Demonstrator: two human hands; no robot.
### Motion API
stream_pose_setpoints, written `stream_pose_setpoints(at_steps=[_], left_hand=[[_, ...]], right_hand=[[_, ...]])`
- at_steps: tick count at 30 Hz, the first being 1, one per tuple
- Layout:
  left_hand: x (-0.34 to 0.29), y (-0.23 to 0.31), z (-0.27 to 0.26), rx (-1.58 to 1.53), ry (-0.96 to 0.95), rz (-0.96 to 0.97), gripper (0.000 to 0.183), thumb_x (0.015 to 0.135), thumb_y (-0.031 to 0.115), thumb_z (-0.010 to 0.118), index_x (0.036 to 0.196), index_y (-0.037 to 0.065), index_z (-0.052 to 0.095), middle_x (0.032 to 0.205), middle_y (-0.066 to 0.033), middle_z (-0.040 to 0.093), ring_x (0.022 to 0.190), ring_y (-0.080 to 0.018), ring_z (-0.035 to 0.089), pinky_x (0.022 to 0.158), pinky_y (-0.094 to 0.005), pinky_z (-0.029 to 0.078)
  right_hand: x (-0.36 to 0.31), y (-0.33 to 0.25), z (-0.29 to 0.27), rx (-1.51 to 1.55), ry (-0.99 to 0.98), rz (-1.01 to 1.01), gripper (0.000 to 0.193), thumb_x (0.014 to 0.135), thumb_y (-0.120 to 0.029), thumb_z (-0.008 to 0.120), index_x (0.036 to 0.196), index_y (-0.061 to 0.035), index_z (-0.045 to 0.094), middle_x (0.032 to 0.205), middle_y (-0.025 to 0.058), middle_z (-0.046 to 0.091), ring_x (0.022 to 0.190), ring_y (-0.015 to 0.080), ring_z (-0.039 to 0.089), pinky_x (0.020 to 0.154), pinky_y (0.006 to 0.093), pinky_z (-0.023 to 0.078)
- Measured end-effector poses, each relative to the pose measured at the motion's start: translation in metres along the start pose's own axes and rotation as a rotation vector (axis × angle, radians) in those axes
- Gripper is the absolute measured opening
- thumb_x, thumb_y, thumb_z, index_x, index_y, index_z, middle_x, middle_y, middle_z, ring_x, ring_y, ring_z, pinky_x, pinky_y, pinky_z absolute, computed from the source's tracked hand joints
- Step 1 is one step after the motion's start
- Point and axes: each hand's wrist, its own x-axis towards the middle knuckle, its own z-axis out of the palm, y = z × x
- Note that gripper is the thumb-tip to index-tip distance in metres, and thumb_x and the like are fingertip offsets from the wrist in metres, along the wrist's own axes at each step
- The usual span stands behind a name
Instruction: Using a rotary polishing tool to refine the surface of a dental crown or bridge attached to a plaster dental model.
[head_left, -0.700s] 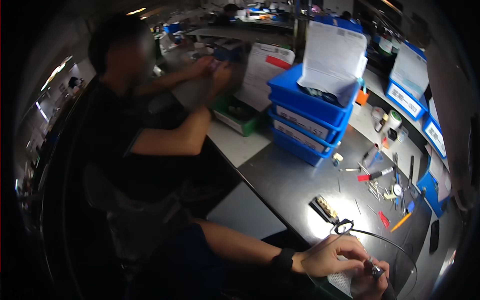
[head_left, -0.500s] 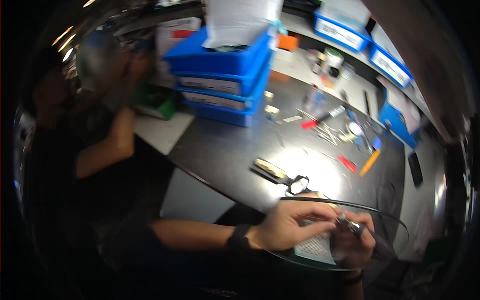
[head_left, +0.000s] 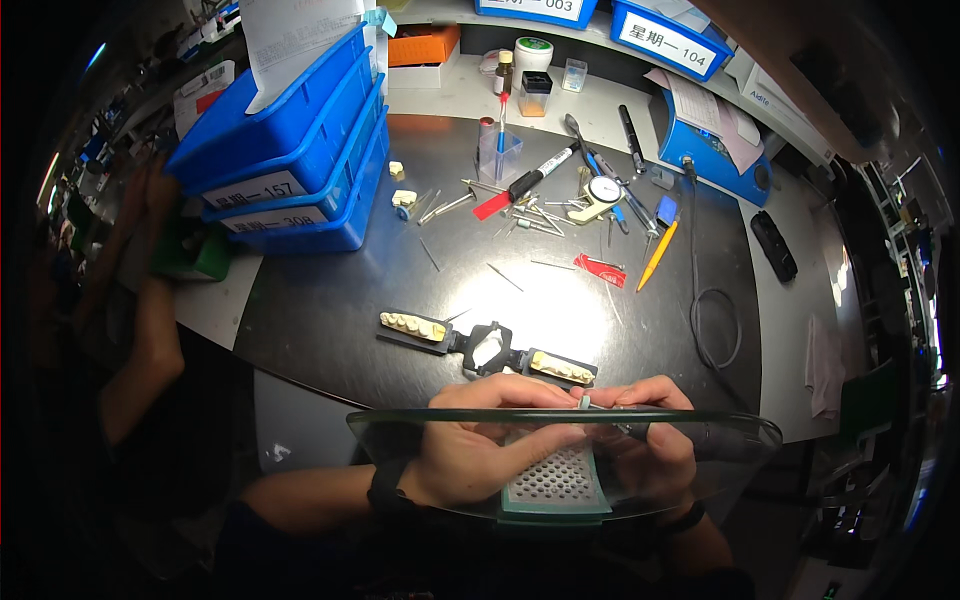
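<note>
My left hand (head_left: 480, 445) is closed in a pinch; what its fingertips hold is too small to make out. A tiny pale green piece (head_left: 585, 402) shows at those fingertips, touching a thin metal shaft; I cannot tell which hand carries it. My right hand (head_left: 655, 440) is wrapped round a slim rotary handpiece (head_left: 632, 429), mostly hidden by fingers. Both hands meet behind a clear shield (head_left: 400, 432) with a dark green edge, over a perforated plate (head_left: 555, 482). Just beyond lies a black hinged articulator (head_left: 487, 347) bearing a left tooth model (head_left: 412, 325) and a right one (head_left: 562, 367).
Stacked blue trays (head_left: 300, 190) stand at the left, near another person's arm (head_left: 150, 330). Farther back lie scattered burs (head_left: 535, 215), a marker (head_left: 540, 172), a dial gauge (head_left: 603, 190) and an orange-yellow pen-like tool (head_left: 658, 255). A grey cable (head_left: 697, 300) loops at the right.
The view has swung right and steadied, so the bench things appear farther left. Both hands stay together behind the shield, the right one still round the handpiece.
</note>
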Motion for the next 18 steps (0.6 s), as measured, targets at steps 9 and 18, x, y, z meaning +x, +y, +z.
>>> stream_pose_setpoints(at_steps=[9,18], left_hand=[[0.0018,-0.0023,-0.0027,0.098,0.015,0.017,0.025,0.075,-0.004,0.073,0.097,-0.006,0.061,0.095,-0.0169,0.067,0.09,-0.0208,0.067,0.08,-0.0301,0.056],[-0.0047,-0.0042,-0.0003,0.11,0.023,-0.002,0.023,0.076,-0.005,0.073,0.096,-0.006,0.061,0.095,-0.0175,0.067,0.091,-0.0216,0.067,0.08,-0.0298,0.056]], right_hand=[[0.0026,-0.0003,-0.0045,-0.036,-0.045,-0.003,0.027,0.091,-0.017,0.052,0.105,0.0059,0.048,0.115,0.036,0.054,0.108,0.0396,0.058,0.098,0.0483,0.045],[-0.0039,0.0002,-0.0028,-0.092,-0.057,-0.017,0.03,0.089,-0.019,0.055,0.104,0.0061,0.048,0.115,0.0359,0.054,0.108,0.0392,0.058,0.097,0.0483,0.046]])
